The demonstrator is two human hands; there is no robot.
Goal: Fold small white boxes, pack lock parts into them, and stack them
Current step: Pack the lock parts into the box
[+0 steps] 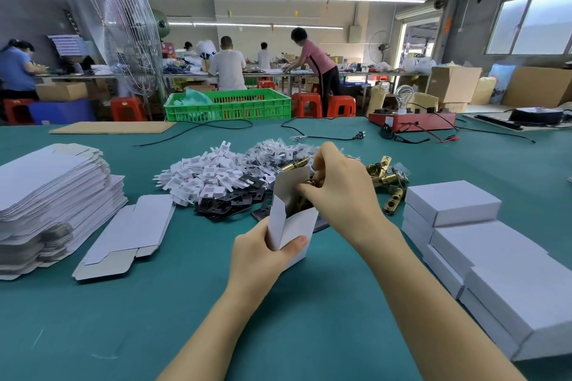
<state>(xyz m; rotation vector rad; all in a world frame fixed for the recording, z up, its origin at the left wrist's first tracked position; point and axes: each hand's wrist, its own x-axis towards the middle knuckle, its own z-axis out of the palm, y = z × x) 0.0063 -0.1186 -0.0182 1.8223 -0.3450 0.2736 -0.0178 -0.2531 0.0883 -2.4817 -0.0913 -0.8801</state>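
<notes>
My left hand [263, 249] grips a small white box [292, 227] upright, its top flap standing open. My right hand [337, 185] holds a brass latch [295, 163] with its lower part inside the box mouth and its upper end sticking out behind the flap. Behind the box lie heaps of white plastic pieces [205, 178], black plates [230, 201], bagged screws [278, 148] and more brass latches [387, 178]. Closed white boxes [483, 241] are stacked at the right. Flat box blanks [49, 195] are piled at the left.
One loose flat blank [130, 235] lies beside the pile on the green table [216, 303]. A red tester box with a bulb [411, 120], cables [325, 133] and a cardboard sheet [111, 127] sit at the far edge. A green crate [229, 107] and several people stand beyond.
</notes>
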